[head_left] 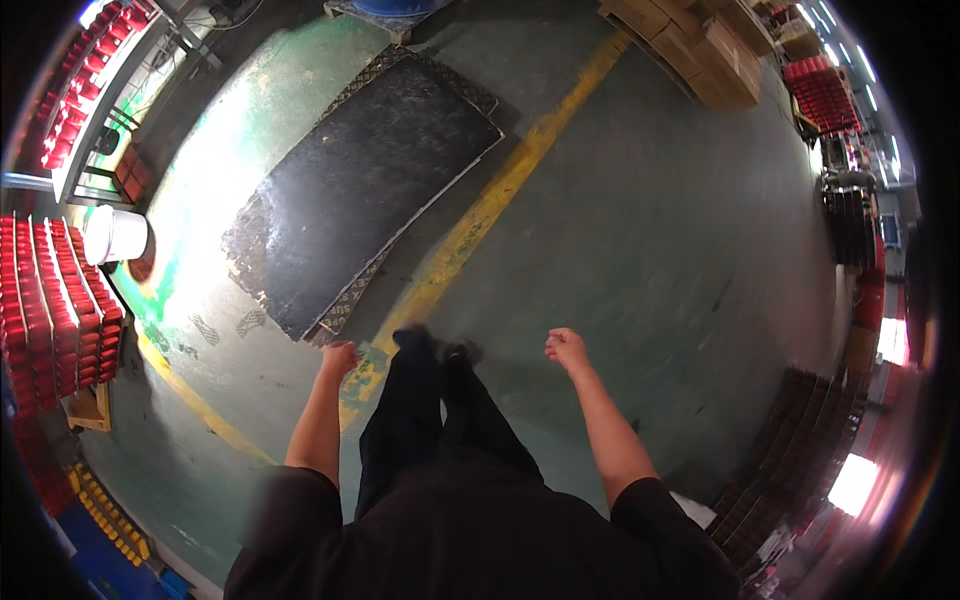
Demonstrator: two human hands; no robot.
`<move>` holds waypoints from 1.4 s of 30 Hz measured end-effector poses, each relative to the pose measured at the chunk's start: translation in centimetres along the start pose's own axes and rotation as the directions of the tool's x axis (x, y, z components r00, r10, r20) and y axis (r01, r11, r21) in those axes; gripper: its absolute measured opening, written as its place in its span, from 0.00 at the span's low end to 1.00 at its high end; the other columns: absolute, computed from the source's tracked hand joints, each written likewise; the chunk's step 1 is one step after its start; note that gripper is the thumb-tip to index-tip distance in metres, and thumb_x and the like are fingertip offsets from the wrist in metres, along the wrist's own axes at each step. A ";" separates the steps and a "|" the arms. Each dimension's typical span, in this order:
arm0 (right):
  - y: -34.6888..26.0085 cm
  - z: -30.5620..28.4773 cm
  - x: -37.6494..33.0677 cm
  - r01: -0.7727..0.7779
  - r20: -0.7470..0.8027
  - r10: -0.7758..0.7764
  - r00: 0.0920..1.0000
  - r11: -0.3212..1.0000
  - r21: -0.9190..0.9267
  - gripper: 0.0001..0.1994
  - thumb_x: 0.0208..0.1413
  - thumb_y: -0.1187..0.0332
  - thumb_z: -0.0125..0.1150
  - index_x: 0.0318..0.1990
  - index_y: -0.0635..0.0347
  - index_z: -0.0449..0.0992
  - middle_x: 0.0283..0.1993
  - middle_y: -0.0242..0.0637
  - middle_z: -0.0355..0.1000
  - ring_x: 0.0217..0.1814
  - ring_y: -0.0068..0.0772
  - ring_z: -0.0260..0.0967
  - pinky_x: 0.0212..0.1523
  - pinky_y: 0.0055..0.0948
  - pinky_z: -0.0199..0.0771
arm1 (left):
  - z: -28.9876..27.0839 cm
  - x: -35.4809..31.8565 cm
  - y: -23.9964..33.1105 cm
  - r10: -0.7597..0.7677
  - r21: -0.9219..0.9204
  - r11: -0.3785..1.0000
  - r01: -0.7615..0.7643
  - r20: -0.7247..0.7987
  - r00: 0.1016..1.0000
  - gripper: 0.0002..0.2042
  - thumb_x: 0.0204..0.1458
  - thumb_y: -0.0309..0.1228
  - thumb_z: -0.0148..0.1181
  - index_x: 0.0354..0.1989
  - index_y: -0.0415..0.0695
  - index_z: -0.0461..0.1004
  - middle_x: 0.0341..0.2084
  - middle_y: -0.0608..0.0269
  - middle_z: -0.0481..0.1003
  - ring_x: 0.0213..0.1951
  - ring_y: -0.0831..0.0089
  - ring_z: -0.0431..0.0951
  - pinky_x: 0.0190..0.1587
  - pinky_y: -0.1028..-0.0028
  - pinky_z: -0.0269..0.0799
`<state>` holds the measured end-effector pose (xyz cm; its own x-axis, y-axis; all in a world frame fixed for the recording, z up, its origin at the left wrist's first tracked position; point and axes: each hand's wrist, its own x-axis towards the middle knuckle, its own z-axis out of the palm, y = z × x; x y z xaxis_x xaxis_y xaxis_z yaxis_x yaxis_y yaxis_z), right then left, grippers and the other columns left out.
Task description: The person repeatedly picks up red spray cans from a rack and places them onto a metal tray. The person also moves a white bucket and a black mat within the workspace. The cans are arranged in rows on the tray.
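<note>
My left hand hangs at my side over the floor, its fingers curled in, with nothing seen in it. Ahead of it lies a large dark, scuffed sheet flat on the ground, on top of patterned brown boards that stick out at its edges. My right hand is held out over the bare green-grey floor. Its fingers are also curled loosely and show no object. Neither hand touches anything. My legs and shoes are below, between the hands.
A yellow painted line runs diagonally past the sheet. Stacked red parts and a white bucket stand at the left. Cardboard boxes are piled at the far right. Dark stacked goods line the right side.
</note>
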<state>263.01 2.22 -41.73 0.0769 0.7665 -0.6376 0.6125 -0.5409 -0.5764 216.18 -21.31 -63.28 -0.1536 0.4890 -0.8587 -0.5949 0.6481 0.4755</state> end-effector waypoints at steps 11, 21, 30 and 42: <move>-8.9 -3.3 22.3 0.157 0.027 -0.189 0.982 0.721 -0.674 0.20 0.55 0.62 0.65 0.53 0.64 0.75 0.46 0.48 0.79 0.50 0.47 0.77 0.53 0.41 0.75 | 13.6 15.4 7.7 -0.132 -0.376 0.924 0.073 -0.134 0.982 0.06 0.56 0.31 0.60 0.33 0.41 0.74 0.22 0.59 0.73 0.25 0.65 0.80 0.25 0.66 0.75; -27.5 3.3 41.5 0.309 0.167 -0.278 0.946 0.618 -0.723 0.30 0.53 0.54 0.68 0.59 0.63 0.70 0.54 0.54 0.75 0.57 0.51 0.73 0.59 0.41 0.71 | 23.3 22.9 15.7 -0.300 -0.730 0.684 0.020 -0.257 0.919 0.04 0.56 0.23 0.56 0.39 0.38 0.70 0.21 0.61 0.69 0.21 0.66 0.72 0.23 0.66 0.71; -33.7 5.8 62.9 0.350 0.255 -0.294 0.921 0.338 -0.874 0.37 0.46 0.52 0.74 0.56 0.72 0.69 0.59 0.62 0.69 0.63 0.61 0.66 0.63 0.47 0.66 | 29.4 31.2 13.9 -0.498 -0.859 0.511 -0.022 -0.317 0.807 0.05 0.58 0.28 0.58 0.38 0.42 0.70 0.21 0.64 0.67 0.21 0.69 0.69 0.24 0.69 0.68; -34.5 10.0 77.7 0.190 0.358 0.050 0.932 0.776 -0.602 0.39 0.47 0.51 0.76 0.60 0.66 0.65 0.55 0.51 0.71 0.57 0.46 0.70 0.56 0.43 0.72 | 35.8 38.2 14.4 -0.601 -0.876 0.482 -0.019 -0.346 0.721 0.15 0.55 0.46 0.66 0.32 0.47 0.74 0.19 0.69 0.66 0.21 0.72 0.66 0.22 0.71 0.60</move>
<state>240.03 77.04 -76.48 -0.1798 0.5637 -0.8062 0.9632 -0.0656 -0.2607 229.98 27.57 -82.43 -0.0267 -0.2391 -0.9706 -0.9749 -0.2086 0.0782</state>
